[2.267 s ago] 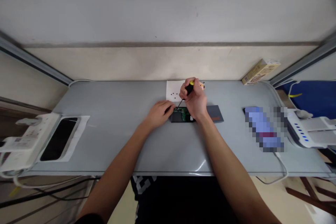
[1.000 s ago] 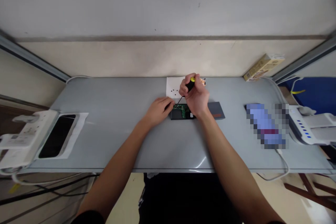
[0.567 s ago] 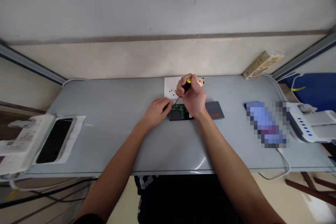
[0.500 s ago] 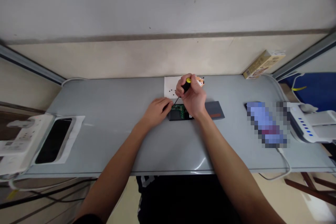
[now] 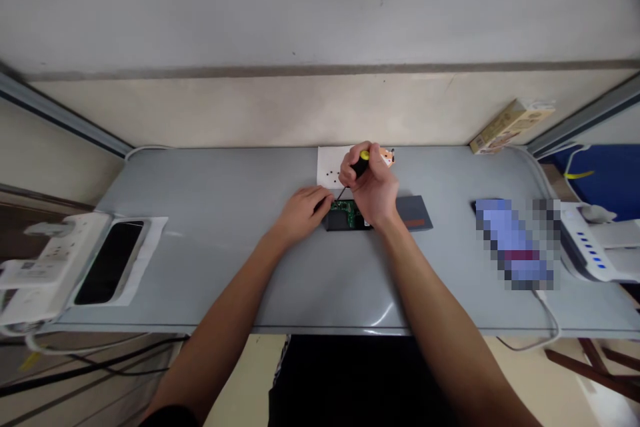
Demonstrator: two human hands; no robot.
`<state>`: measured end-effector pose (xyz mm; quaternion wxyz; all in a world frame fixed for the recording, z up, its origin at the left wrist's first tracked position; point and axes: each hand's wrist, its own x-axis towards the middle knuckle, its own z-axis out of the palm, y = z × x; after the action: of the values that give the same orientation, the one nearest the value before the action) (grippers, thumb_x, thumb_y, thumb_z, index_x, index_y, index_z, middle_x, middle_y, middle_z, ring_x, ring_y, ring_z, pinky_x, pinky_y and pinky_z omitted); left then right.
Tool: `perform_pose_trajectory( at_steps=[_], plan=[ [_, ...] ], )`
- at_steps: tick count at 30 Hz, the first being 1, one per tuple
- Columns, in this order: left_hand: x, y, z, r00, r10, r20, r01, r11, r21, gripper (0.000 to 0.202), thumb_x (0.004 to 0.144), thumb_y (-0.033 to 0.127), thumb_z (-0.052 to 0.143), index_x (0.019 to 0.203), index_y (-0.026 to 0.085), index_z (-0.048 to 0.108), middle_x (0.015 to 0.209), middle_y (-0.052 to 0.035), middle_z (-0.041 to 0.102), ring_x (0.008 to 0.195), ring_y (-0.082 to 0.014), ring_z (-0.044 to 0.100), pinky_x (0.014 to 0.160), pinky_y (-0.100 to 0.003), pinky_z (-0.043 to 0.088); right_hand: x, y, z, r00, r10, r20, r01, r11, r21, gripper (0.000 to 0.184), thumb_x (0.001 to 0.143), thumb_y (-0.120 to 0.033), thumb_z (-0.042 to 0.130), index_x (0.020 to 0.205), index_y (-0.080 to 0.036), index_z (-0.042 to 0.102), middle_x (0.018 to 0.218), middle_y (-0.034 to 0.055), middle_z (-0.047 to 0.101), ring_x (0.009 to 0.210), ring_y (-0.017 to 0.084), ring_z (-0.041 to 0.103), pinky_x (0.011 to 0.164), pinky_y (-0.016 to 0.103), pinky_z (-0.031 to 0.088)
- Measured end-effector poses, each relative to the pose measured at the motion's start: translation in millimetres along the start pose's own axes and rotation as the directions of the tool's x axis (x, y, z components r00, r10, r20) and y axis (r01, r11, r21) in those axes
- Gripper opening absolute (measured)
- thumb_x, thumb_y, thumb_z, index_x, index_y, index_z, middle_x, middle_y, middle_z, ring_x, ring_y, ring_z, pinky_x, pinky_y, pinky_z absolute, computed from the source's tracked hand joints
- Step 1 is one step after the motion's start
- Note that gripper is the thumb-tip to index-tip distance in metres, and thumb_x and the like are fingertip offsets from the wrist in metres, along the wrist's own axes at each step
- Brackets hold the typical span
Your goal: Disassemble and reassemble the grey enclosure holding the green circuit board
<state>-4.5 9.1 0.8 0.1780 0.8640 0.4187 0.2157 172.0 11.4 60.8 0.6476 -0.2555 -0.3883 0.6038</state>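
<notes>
In my right hand is a black and yellow screwdriver, its fingers wrapped round the handle. The thin shaft slants down and left to the upper left part of a green circuit board set in a black case. My left hand grips the left end of that case with thumb and fingers close together. Part of the case is hidden behind my right hand. A dark grey cover lies just right of it. Behind my hands is a white sheet with several small dark dots, possibly screws.
An orange cartoon figure shows behind my right hand. At the left lie a phone and a white power strip. To the right are a blurred-out phone, a white charger and a leaning box by the wall.
The whole view has shifted slightly, so things sit a little further right. Both hands keep their places at the case, and the screwdriver still points at the board.
</notes>
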Motion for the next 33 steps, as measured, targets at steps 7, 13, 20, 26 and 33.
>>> perform_pose_trajectory(
  at_steps=[7,13,20,26,33],
  plan=[
    [0.0,1.7,-1.6,1.0,0.003,0.013,-0.003,1.0,-0.006,0.033,0.109,0.036,0.035,0.098,0.02,0.063,0.093,-0.0044,0.068,0.089,-0.02,0.063,0.089,-0.037,0.047,-0.1,0.2,-2.0,1.0,0.0,0.0,0.0,1.0,-0.014,0.044,0.097,-0.064,0.05,0.078,-0.025,0.053,0.064,-0.002,0.037,0.056,0.013,0.036,0.052,0.028,0.035],
    [-0.2,-1.3,1.4,1.0,0.008,-0.006,-0.008,1.0,0.004,0.032,0.108,0.035,0.036,0.099,0.02,0.062,0.093,-0.0047,0.069,0.09,-0.0204,0.063,0.091,-0.038,0.047,-0.7,2.4,1.1,1.0,0.007,-0.002,-0.007,1.0,0.008,0.043,0.097,-0.063,0.05,0.078,-0.024,0.053,0.066,-0.0019,0.039,0.056,0.012,0.035,0.052,0.027,0.036],
    [0.4,1.9,-1.9,1.0,-0.005,0.005,0.005,1.0,-0.023,0.031,0.108,0.035,0.038,0.097,0.02,0.063,0.094,-0.0042,0.07,0.091,-0.0206,0.064,0.09,-0.038,0.048,-0.4,1.6,0.4,0.999,-0.002,-0.036,0.002,1.0,-0.01,0.044,0.096,-0.063,0.051,0.078,-0.024,0.052,0.065,-0.0025,0.037,0.054,0.012,0.034,0.05,0.026,0.034],
    [1.1,3.5,-3.7,1.0,-0.004,0.017,0.004,1.0,-0.019,0.032,0.108,0.035,0.037,0.095,0.02,0.062,0.091,-0.0045,0.069,0.089,-0.0207,0.064,0.088,-0.037,0.048,-1.3,3.3,1.2,0.999,-0.026,-0.025,0.027,0.999,0.042,0.042,0.099,-0.059,0.05,0.078,-0.023,0.054,0.066,-0.0023,0.037,0.055,0.011,0.035,0.052,0.026,0.035],
    [-0.1,1.8,-2.1,1.0,-0.016,0.019,0.016,1.0,-0.002,0.032,0.109,0.036,0.036,0.099,0.02,0.063,0.093,-0.0046,0.069,0.09,-0.0208,0.063,0.089,-0.038,0.047,-1.5,0.3,1.6,0.999,0.007,-0.051,-0.008,1.0,-0.029,0.045,0.097,-0.064,0.049,0.078,-0.024,0.052,0.065,-0.0023,0.038,0.055,0.012,0.036,0.052,0.027,0.037]
  ],
)
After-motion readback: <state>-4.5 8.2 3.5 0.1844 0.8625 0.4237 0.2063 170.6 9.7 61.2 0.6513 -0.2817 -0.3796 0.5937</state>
